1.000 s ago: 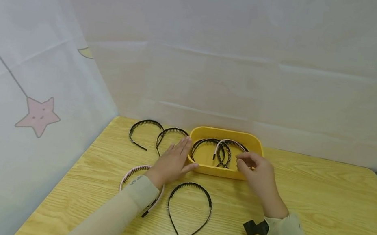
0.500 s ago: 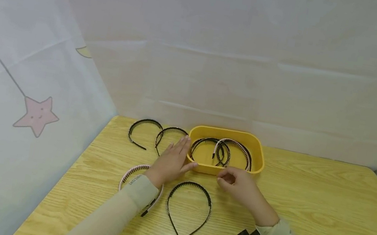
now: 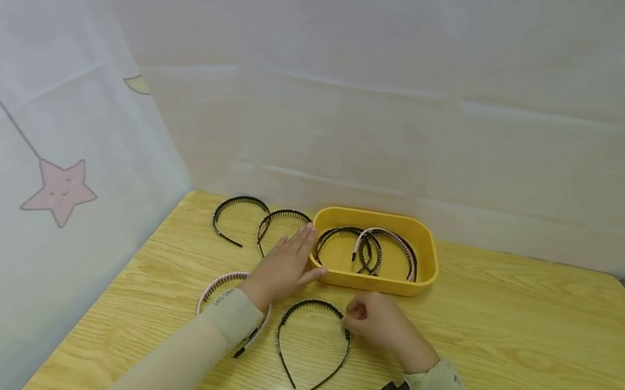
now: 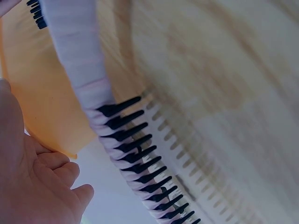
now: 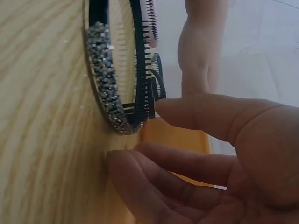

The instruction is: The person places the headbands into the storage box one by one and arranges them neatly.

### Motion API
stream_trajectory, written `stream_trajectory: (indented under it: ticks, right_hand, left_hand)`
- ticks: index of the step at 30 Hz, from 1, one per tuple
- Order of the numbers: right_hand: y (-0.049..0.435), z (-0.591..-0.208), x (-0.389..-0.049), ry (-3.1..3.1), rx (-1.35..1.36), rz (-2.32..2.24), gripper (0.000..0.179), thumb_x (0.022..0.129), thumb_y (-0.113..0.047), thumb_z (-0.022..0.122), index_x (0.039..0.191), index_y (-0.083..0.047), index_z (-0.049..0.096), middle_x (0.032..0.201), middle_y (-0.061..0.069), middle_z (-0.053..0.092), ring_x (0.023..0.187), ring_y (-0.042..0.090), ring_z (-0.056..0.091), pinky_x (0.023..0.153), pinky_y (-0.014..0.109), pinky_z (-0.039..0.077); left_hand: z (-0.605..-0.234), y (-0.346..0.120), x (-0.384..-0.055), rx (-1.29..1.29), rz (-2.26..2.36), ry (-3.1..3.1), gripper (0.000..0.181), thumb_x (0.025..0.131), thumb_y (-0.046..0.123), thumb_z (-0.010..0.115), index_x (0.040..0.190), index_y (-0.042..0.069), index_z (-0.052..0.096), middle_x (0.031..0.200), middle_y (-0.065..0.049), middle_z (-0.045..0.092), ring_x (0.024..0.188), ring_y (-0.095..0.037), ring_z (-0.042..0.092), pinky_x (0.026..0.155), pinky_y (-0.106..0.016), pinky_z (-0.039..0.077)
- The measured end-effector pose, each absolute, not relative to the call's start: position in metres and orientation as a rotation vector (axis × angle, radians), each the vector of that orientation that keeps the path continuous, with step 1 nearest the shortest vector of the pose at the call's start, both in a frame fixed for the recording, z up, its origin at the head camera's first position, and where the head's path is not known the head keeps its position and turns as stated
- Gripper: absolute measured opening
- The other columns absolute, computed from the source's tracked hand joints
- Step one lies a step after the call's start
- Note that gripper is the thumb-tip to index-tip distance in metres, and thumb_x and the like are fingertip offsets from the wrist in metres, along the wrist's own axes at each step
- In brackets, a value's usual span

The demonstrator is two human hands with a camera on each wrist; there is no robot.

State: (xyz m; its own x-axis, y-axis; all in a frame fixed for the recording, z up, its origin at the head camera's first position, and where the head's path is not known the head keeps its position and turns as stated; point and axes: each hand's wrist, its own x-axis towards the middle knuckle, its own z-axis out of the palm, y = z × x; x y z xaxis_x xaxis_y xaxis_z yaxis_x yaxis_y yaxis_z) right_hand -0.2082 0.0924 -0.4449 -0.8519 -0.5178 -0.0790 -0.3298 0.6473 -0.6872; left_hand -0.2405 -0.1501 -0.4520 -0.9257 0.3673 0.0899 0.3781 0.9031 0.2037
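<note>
My left hand (image 3: 284, 269) rests with straight fingers against the left end of the yellow tray (image 3: 369, 283), its thumb at the front rim. Below it, partly under the forearm, lies a pink headband (image 3: 209, 291); its black comb teeth fill the left wrist view. My right hand (image 3: 381, 322) is at the upper right side of a black headband (image 3: 318, 304) on the table. The right wrist view shows thumb and fingers apart, close to that band's glittery stone-covered edge (image 5: 105, 70). Inside the tray lie black headbands (image 3: 344, 230) and a pink one (image 3: 398, 238).
Two more black headbands (image 3: 247, 199) (image 3: 288, 212) lie left of the tray on the wooden table (image 3: 511, 335). A pale cloth wall (image 3: 348, 125) rises directly behind the tray, and a printed one stands on the left.
My right hand has left the pink headband in the tray and come forward and left, over the rim, to the black headband on the table. The left hand stays in place.
</note>
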Motion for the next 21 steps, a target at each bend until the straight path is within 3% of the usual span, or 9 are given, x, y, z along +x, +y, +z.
stream_trajectory:
  ticks: [11,21]
  right_hand:
    - [0.0853,-0.449,-0.2028,2.576,-0.663,-1.046,0.007,0.083,-0.003,0.078,0.083,-0.002,0.071,0.067,-0.001,0.061,0.059,0.011,0.055,0.053,0.026,0.048]
    - [0.0826,-0.4442,-0.2014,2.6,-0.65,-1.016,0.009,0.081,0.002,0.075,0.082,-0.004,0.069,0.064,-0.001,0.059,0.054,0.011,0.052,0.051,0.026,0.046]
  left_hand:
    - [-0.4523,-0.1498,-0.2418,-0.6,-0.325,-3.018,0.092,0.103,0.065,0.032,0.161,-0.002,0.008,0.168,-0.019,0.011,0.155,-0.031,0.013,0.124,-0.052,0.016]
    - [-0.4533,-0.1505,-0.2422,-0.587,-0.318,-3.022,0.091,0.103,0.065,0.032,0.162,0.0,0.007,0.168,-0.018,0.011,0.155,-0.029,0.012,0.125,-0.05,0.013]
